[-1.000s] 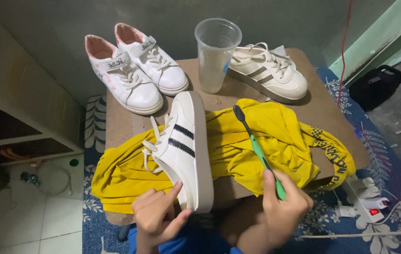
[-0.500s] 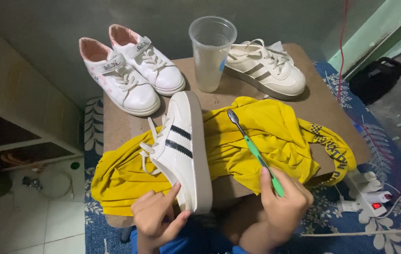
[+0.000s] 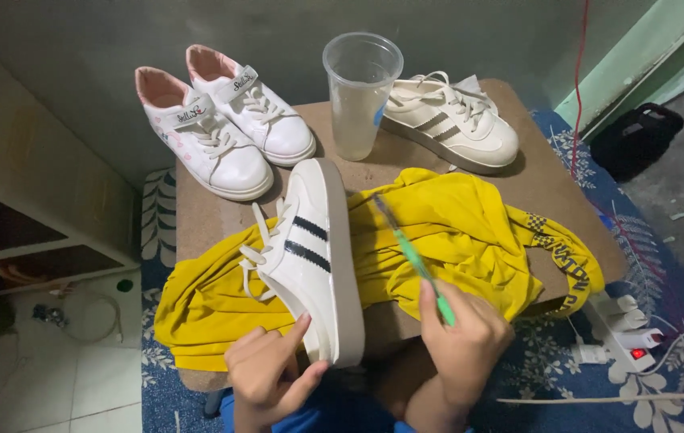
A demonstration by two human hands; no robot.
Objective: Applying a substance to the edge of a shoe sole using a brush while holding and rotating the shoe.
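Note:
A white sneaker with dark stripes lies on its side on a yellow cloth, its sole turned to the right. My left hand grips the sneaker at its heel end. My right hand holds a green toothbrush by the handle, and the brush head points up toward the sneaker's sole near its toe end.
On the small brown table stand a pair of white and pink sneakers, a clear plastic cup with liquid and a second white striped sneaker. A power strip lies on the blue floral mat at the right.
The brush head has moved left, closer to the sneaker's sole. My left hand keeps its hold on the heel.

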